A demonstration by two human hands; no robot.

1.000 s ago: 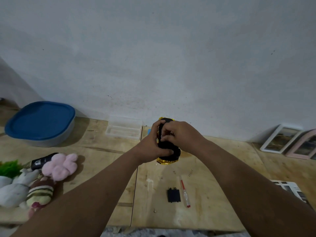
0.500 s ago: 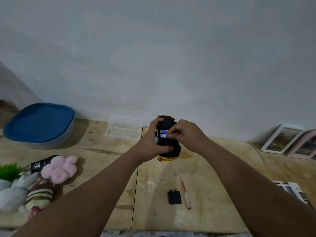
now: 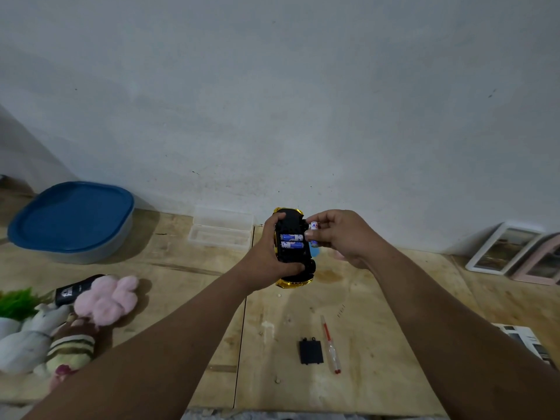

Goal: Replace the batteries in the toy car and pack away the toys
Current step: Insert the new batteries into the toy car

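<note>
My left hand (image 3: 266,256) grips a gold toy car (image 3: 292,253) held upside down above the wooden table, its black underside facing me. Two blue batteries (image 3: 291,241) lie side by side in the open compartment. My right hand (image 3: 342,237) pinches a third battery (image 3: 314,234) upright just right of the car. The black battery cover (image 3: 311,351) lies on the table near me, with a red-tipped screwdriver (image 3: 330,344) beside it.
A blue-lidded tub (image 3: 71,221) stands at the back left. A clear plastic box (image 3: 221,231) sits by the wall. Plush toys (image 3: 106,298) and a black remote (image 3: 77,291) lie at the left. Picture frames (image 3: 503,248) lean at the right wall.
My right hand has drawn away from the car's underside to the right, holding one battery. The two batteries in the compartment are now uncovered.
</note>
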